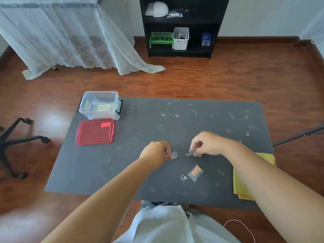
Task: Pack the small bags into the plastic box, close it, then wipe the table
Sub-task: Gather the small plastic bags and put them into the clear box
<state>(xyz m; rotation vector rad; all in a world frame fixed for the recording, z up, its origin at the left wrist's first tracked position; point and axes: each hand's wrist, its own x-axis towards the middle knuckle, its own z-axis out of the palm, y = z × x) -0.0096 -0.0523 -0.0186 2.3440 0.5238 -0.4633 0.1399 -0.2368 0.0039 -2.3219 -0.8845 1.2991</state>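
A clear plastic box [100, 105] stands open at the table's far left corner with a small bag inside. Its red lid [94, 131] lies flat just in front of it. My left hand [156, 151] pinches a small clear bag [174, 155] above the table's middle. My right hand [206, 144] is closed on another small clear bag [192, 151] a short way to the right. A small bag with orange pieces [195, 172] lies on the table below my hands, next to a metal key ring [183, 178].
The dark grey table [122, 163] carries many pale smudges. A folded yellow cloth [242, 181] lies at its right edge, partly under my right forearm. An office chair base [14, 137] stands to the left. A black shelf [182, 27] is against the far wall.
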